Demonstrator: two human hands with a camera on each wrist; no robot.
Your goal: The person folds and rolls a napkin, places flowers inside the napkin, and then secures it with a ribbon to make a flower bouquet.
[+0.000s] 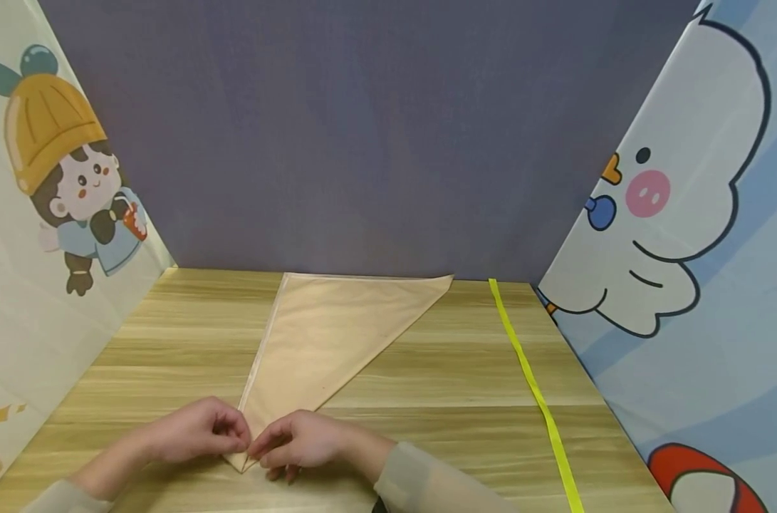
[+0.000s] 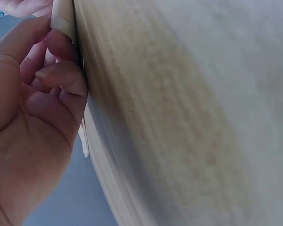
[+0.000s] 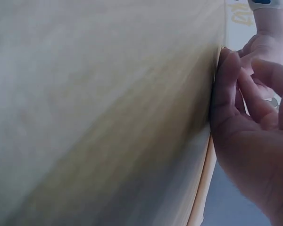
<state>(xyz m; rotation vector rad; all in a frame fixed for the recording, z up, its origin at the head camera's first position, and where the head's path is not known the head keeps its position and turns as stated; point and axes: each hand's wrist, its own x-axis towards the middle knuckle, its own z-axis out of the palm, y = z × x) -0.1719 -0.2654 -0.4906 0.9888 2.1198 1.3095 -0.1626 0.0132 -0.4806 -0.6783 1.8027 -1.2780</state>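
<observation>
A beige triangular cloth (image 1: 337,320) with pale edging along its left and far sides lies flat on the wooden table. Its narrow corner points toward me. At that corner my left hand (image 1: 199,431) pinches the cloth's edge between thumb and fingertips; the left wrist view shows a beige fold (image 2: 63,21) at those fingertips. From the other side, my right hand (image 1: 311,442) touches the same corner with its fingers loosely bent, the thumb a little apart from them. Both hands' fingertips almost meet over the tip.
A yellow strip (image 1: 532,381) runs lengthwise over the right part of the wooden table (image 1: 439,399). A dark grey panel (image 1: 362,142) stands along the far edge. Cartoon-printed walls rise at the left (image 1: 16,299) and right (image 1: 734,342).
</observation>
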